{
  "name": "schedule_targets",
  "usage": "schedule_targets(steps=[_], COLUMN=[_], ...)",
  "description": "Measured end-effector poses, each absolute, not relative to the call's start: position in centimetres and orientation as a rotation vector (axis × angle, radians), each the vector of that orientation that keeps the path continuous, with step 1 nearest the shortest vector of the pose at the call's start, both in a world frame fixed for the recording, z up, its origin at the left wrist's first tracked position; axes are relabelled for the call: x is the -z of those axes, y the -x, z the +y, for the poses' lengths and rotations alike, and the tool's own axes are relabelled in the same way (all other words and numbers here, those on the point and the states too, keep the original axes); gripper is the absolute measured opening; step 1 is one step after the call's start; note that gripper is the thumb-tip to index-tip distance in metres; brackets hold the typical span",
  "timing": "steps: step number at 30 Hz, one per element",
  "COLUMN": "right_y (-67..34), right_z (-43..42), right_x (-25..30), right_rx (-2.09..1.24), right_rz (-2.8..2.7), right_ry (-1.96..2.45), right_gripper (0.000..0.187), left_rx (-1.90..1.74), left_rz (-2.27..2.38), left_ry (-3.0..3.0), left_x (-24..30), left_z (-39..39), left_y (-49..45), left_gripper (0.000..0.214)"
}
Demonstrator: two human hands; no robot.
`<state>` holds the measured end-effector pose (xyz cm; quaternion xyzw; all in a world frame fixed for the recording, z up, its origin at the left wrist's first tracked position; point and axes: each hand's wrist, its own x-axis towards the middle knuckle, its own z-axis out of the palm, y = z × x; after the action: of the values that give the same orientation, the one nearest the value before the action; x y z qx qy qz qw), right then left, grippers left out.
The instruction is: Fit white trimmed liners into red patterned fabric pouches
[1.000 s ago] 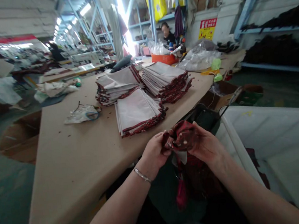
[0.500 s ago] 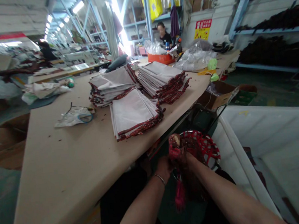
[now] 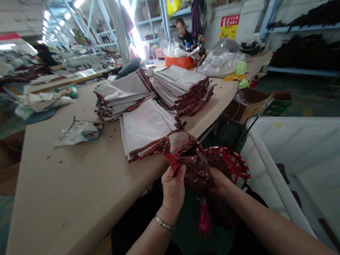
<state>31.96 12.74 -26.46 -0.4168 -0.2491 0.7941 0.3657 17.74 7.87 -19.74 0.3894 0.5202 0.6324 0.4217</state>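
A dark red-brown patterned cloth piece [image 3: 196, 169] with a paler lining at its top is bunched up over my lap, at the table's edge. My left hand [image 3: 174, 187] pinches its left side between thumb and fingers. On the other side, my right hand [image 3: 220, 182] is closed on the cloth, its fingertips partly hidden by the folds. A pink-red tassel [image 3: 204, 219] hangs below. Just beyond, a stack of folded pale pieces with red-brown edges [image 3: 146, 126] lies on the table, and the cloth overlaps its near corner from this viewpoint.
Two more stacks [image 3: 121, 94] [image 3: 180, 84] stand behind on the table [image 3: 83, 192]. A stool or basket with red webbing [image 3: 233, 163] is by my right hand. A white bin [image 3: 264, 166] stands at right. A person [image 3: 183, 34] sits at the far end.
My left hand has moved up and left, spreading the bunched cloth wider toward the table edge. My right hand stays nearly in place. The view has shifted slightly.
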Motion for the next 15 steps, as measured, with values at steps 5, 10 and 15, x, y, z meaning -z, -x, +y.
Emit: schedule_targets(steps=[5, 10, 15], right_y=[-33.2, -34.6, -34.2], right_z=[11.6, 11.0, 12.5], right_x=[29.3, 28.0, 23.5], right_rx=[-1.901, -1.656, -1.441], right_rz=[-0.688, -0.897, -1.287], right_ry=[1.203, 1.134, 1.008], right_gripper=[0.025, 0.043, 0.037], left_rx=[-1.476, -1.420, -1.437], left_rz=[1.418, 1.348, 1.264], left_ry=[-0.540, -0.703, -0.936], left_x=[25.1, 24.2, 19.4], left_z=[5.7, 4.9, 6.4], left_y=[-16.3, -16.2, -16.2], left_gripper=[0.030, 0.027, 0.017])
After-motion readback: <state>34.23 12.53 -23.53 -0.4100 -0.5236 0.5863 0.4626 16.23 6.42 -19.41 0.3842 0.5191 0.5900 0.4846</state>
